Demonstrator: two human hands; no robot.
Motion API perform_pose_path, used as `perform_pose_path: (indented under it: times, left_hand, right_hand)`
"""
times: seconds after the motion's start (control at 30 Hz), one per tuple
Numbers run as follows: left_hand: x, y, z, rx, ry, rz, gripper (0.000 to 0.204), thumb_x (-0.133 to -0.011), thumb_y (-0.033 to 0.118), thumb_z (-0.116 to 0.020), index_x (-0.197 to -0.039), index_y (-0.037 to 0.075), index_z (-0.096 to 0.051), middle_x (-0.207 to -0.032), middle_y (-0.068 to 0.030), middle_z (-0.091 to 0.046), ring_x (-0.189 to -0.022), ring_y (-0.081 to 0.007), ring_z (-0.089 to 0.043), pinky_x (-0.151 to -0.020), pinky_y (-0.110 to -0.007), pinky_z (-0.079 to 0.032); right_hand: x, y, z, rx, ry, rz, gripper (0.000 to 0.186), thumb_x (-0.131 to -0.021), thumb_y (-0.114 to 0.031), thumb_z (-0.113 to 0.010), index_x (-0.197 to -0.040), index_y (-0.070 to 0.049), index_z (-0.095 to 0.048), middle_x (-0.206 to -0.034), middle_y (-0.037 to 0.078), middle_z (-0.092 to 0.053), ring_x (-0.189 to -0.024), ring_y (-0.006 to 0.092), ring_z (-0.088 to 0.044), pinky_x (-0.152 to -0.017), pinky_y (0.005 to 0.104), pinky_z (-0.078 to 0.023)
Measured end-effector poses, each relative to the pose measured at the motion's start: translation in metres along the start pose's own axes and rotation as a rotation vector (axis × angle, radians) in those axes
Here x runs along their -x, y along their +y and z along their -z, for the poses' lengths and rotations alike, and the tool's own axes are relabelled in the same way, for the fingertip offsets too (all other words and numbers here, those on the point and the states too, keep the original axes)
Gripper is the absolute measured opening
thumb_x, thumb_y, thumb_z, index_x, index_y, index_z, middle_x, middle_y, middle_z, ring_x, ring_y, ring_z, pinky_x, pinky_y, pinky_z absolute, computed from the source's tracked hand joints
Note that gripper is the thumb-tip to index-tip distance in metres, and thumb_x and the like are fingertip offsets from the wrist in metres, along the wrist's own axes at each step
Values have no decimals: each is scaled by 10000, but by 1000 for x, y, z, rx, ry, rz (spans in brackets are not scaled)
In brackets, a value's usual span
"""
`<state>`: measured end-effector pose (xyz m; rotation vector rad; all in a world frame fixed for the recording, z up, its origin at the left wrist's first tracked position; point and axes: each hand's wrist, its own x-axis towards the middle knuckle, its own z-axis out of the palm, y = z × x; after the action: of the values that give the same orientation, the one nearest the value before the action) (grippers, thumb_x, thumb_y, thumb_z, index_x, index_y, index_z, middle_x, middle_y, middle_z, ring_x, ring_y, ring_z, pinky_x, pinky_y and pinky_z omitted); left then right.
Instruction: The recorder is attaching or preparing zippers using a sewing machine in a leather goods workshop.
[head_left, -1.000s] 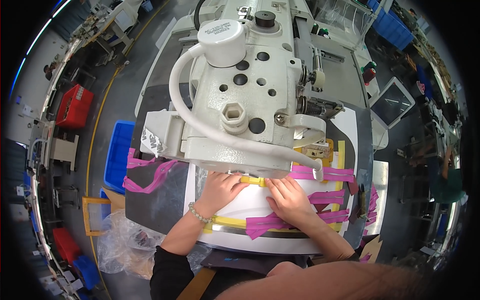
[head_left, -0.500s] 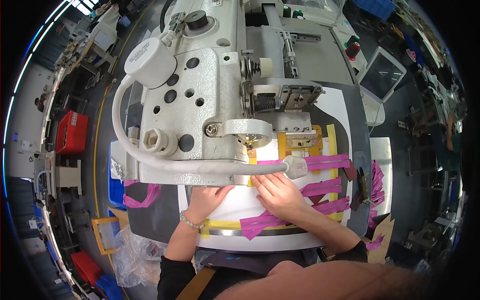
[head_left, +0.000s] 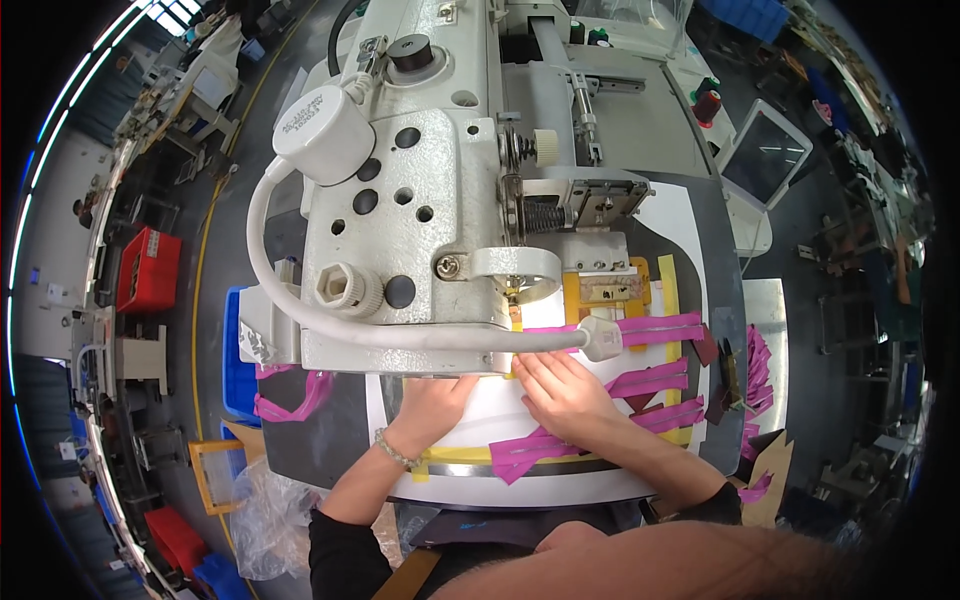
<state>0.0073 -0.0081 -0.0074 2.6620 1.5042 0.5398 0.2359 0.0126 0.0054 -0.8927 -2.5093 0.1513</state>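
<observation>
Both hands lie flat on a white template board [head_left: 480, 420] that sits on the dark counter [head_left: 320, 440] directly beneath the head of a large off-white sewing machine [head_left: 420, 210]. The left hand [head_left: 432, 402] rests palm down with its fingers together and pointing under the machine's lower edge, so the tips are hidden and it grips nothing that can be seen. The right hand [head_left: 565, 395] also presses down flat just beside it, fingers spread a little and laid on the board near a small yellow strip [head_left: 515, 325] below the needle area. Magenta tape strips [head_left: 650, 385] cross the board to the right of the right hand, and a yellow band [head_left: 455, 455] runs along its near edge under the wrists. A white hose [head_left: 300, 300] loops from a round cap across the machine's front, ending in a plug just above the right hand and blocking the view of the stitching point. A blue bin [head_left: 235, 350] stands left of the machine, crumpled clear plastic [head_left: 265, 515] lies by the left elbow, and a tilted screen [head_left: 765, 155] is at the far right.
</observation>
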Motion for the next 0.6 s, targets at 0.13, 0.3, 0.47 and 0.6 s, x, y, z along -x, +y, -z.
perform_pose_path:
  times: [0.13, 0.3, 0.47, 0.6]
  left_hand:
    - [-1, 10, 3, -199, -7, -34, 402, -793, 90, -585, -1190, 86, -649, -1005, -18, -676, -966, -149, -606, -962, -409, -341]
    - [1, 12, 4, -291, -44, -38, 392, -810, 111, -564, -1192, 98, -652, -1017, 11, -666, -987, -130, -593, -981, -421, -318]
    - [-1, 6, 1, -224, 8, -70, 383, -800, 115, -574, -1172, 108, -665, -1003, 30, -662, -936, -111, -595, -992, -431, -325]
    - [-2, 3, 5, -185, 5, -77, 406, -788, 107, -573, -1185, 127, -658, -972, 41, -658, -902, -100, -590, -940, -396, -353]
  right_hand:
    - [-1, -5, 5, 95, -9, 18, 363, -781, -118, -558, -1101, 46, -611, -1139, 149, -613, -918, 195, -601, -828, 318, -466]
    - [-1, -7, 8, 160, -73, 25, 378, -782, -134, -550, -1111, 44, -610, -1168, 157, -607, -922, 187, -577, -853, 327, -445]
    - [0, -7, 5, 137, -75, 8, 352, -807, -134, -574, -1113, 36, -609, -1185, 156, -601, -915, 190, -576, -843, 332, -445]
    - [0, -7, 4, 165, -58, 17, 360, -801, -152, -598, -1113, 28, -607, -1205, 157, -591, -925, 196, -575, -829, 335, -444]
